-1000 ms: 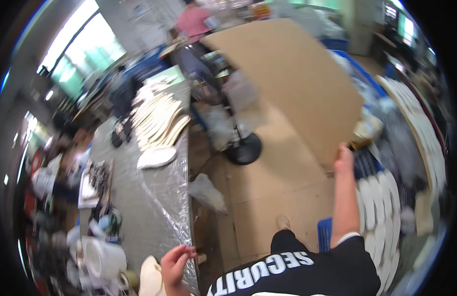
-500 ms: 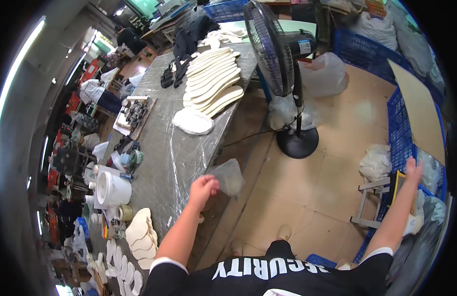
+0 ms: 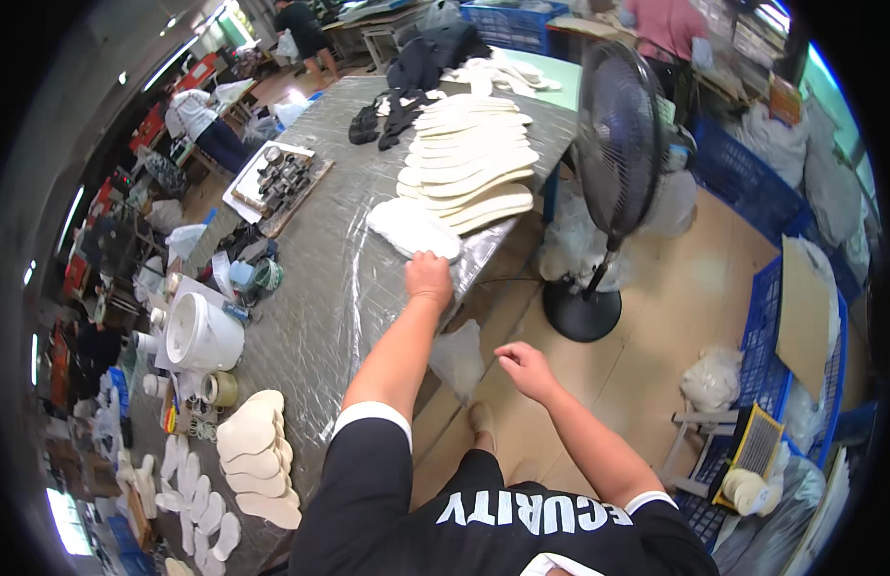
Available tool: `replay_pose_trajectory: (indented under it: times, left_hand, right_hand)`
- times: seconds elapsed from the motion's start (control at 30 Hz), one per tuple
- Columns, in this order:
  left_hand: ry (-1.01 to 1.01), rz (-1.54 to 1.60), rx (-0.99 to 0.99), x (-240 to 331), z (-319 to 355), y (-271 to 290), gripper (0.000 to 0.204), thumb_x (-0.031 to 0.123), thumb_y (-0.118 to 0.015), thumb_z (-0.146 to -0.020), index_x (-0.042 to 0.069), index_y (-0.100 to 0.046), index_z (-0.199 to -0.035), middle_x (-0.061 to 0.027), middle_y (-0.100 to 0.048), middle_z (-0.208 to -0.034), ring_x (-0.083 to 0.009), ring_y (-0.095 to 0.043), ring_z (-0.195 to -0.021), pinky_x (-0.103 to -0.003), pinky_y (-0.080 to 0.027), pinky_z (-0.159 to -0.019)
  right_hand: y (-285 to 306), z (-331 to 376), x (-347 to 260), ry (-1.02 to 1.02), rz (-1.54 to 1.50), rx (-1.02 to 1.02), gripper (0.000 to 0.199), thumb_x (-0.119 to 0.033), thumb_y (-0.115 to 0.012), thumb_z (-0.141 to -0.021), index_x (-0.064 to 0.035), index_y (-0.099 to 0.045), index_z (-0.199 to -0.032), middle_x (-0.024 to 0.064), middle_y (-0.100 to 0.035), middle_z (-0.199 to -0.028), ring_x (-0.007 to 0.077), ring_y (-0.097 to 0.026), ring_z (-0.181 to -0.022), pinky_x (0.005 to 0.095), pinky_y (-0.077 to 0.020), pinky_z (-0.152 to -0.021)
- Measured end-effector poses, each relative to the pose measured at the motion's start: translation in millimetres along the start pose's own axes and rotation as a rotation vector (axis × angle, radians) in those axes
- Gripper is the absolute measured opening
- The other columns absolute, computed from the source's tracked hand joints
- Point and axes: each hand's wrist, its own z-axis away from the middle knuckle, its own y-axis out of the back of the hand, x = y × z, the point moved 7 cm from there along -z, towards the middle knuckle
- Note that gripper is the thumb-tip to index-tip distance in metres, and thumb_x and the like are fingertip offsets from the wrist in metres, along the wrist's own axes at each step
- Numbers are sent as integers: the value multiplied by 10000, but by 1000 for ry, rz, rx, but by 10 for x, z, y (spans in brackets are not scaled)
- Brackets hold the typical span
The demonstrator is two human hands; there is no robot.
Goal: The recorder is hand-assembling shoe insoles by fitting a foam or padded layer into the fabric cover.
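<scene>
A white, rounded insole-shaped piece [image 3: 407,228] lies on the grey table at the near end of a long overlapping row of cream insoles [image 3: 469,154]. My left hand [image 3: 429,276] is at its near edge, fingers bent down and closed on it; the thumb is hidden. My right hand [image 3: 528,371] hangs in the air off the table's right edge, its fingers curled together and nothing visible in them. Between the two hands, a clear plastic bag [image 3: 458,360] hangs beside the table edge.
A black standing fan [image 3: 618,144] stands right of the table [image 3: 311,230]. Blue crates [image 3: 762,326] and a step stool [image 3: 699,422] are at the right. On the table's left are a white bucket [image 3: 203,331], a metal-parts tray [image 3: 277,182] and more insoles [image 3: 258,461]. Other people work farther off.
My left hand has moved forward from beside the plastic bag to the white piece. My right hand has swung in from the crates at the right, its fingers now curled. The view has turned rightward.
</scene>
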Motion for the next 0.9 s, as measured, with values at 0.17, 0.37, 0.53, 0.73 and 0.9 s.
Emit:
replay_pose_trajectory:
  times: [0.17, 0.37, 0.53, 0.73, 0.9]
  left_hand:
    - [-159, 1, 36, -3, -78, -164, 64, 179, -616, -705, 145, -668, -692, -30, -618, -843, -228, -538, -944, -425, -376, -796]
    - [44, 761, 369, -488, -115, 233, 47, 84, -647, -710, 127, -666, -717, -17, -625, -769, -213, -558, -811, -362, -409, -722]
    - [777, 1830, 453, -1996, 189, 360, 126, 14, -582, -786, 15, -643, -897, -22, -644, -845, -144, -580, -859, -327, -453, -745]
    - [824, 2026, 734, -2782, 930, 1379, 200, -23, -599, -779, -36, -628, -976, -54, -652, -921, -132, -571, -829, -267, -437, -759]
    - [911, 1681, 739, -2466, 1661, 1916, 169, -28, -594, -779, -34, -645, -940, -50, -643, -879, -121, -569, -774, -256, -458, -735]
  right_hand:
    - [-111, -906, -728, 427, 602, 66, 218, -63, -596, -787, -40, -638, -1000, 144, -627, -1021, 327, -565, -1020, 412, -446, -873]
    - [-93, -2000, -849, 428, 1233, 180, 471, -129, -517, -852, -108, -473, -1321, 80, -472, -1367, 262, -397, -1302, 500, -307, -1027]
    - [-129, -2263, -734, 174, 1308, 32, 455, -162, -562, -846, -141, -498, -1296, 44, -482, -1347, 220, -427, -1274, 554, -297, -1015]
    - [16, -2347, -727, 293, 1084, 291, 422, -177, -677, -761, -149, -571, -1169, 97, -508, -1200, 272, -493, -1137, 499, -338, -934]
    - [-542, -1967, -1258, 664, 830, 322, 222, -100, -636, -783, -64, -614, -1001, 109, -584, -1030, 324, -482, -1052, 444, -353, -921]
